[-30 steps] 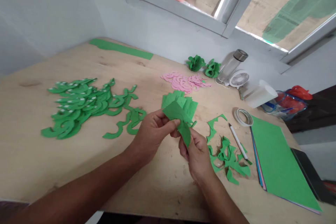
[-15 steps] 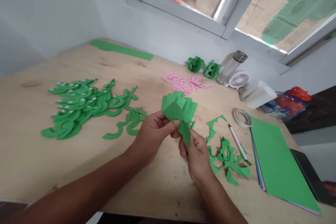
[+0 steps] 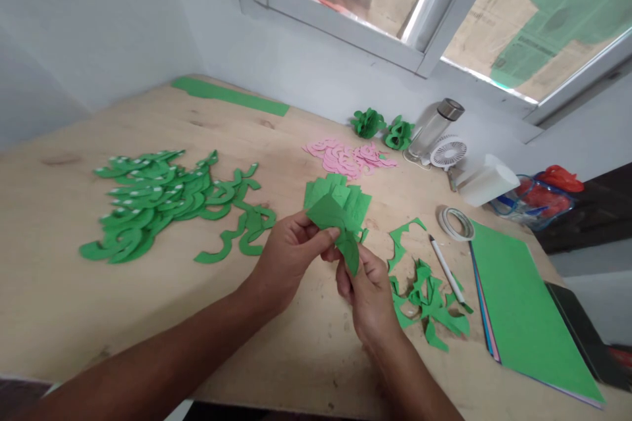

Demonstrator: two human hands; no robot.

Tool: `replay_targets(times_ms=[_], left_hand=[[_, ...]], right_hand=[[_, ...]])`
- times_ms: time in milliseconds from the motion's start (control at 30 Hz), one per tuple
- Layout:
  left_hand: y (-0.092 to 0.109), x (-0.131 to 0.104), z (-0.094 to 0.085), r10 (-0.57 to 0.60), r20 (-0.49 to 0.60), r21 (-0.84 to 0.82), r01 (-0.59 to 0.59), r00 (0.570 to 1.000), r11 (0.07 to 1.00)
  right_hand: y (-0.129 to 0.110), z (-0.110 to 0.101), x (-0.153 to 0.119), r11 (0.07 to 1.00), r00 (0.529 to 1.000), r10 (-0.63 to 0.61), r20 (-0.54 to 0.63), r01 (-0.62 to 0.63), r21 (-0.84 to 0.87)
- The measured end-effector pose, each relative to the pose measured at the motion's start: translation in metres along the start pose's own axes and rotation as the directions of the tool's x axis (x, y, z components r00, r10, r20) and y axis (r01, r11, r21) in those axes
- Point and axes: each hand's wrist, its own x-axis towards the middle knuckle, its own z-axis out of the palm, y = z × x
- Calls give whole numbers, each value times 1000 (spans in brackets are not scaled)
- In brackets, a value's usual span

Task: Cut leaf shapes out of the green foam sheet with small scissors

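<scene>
Mid-frame, a green paper piece (image 3: 326,211) — matte, cornered above, curving to a taper below — is pinched in the left hand (image 3: 286,256), its lower end held between thumb and fingers of the right hand (image 3: 369,293).

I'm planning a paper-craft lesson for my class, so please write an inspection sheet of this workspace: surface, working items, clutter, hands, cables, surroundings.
Surface: pale wooden table with knots and small dark specks.
Working items: green paper piece between the hands; curved green cutouts to the left, some with white patches; pink cutouts farther back.
Clutter: green scraps and a white pen right of the right hand; tape roll beyond.
Hands: left hand pinches the green paper piece; right hand holds its lower end.
Cables: thin pale loop by the bottle; cannot tell whether it is one.
Surroundings: bottle and small fan near the wall, below a window.
</scene>
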Motion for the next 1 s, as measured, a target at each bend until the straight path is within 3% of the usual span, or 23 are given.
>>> replay_targets(times_ms=[1000], left_hand=[[1, -1, 0, -40, -15, -10, 40, 999, 999]], right_hand=[[3, 1, 0, 998, 999, 36, -35, -38, -57]])
